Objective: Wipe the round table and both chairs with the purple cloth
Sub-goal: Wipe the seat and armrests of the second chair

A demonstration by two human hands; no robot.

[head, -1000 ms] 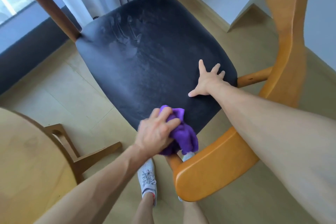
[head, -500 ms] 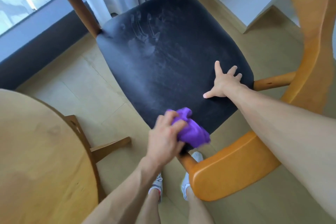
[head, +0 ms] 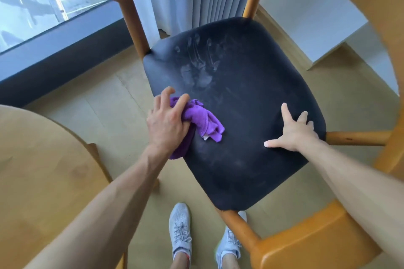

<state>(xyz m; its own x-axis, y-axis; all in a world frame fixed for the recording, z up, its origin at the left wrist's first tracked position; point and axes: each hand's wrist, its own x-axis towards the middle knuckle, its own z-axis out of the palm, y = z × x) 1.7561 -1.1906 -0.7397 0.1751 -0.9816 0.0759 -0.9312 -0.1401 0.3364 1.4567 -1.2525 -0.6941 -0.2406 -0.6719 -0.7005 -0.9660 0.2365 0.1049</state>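
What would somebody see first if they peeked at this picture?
Probably the bright purple cloth bunched under the left hand at the left edge of the dark chair seat. Next, the dusty handprint farther back, and the right hand spread flat on the seat's right side.

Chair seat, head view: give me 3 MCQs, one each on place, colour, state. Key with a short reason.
1. Where is the purple cloth?
A. On the round table
B. On the seat's left edge, under the left hand
C. On the floor

2. What colour is the seat cushion?
A. Dark, near black
B. Orange
C. White

3. What is the right hand doing?
A. Gripping the cloth
B. Hanging clear of the chair
C. Lying flat, fingers spread, on the seat

Key: B, the left hand clutches it at that edge; A, only the frame is orange wood; C, its palm is down by the right edge.
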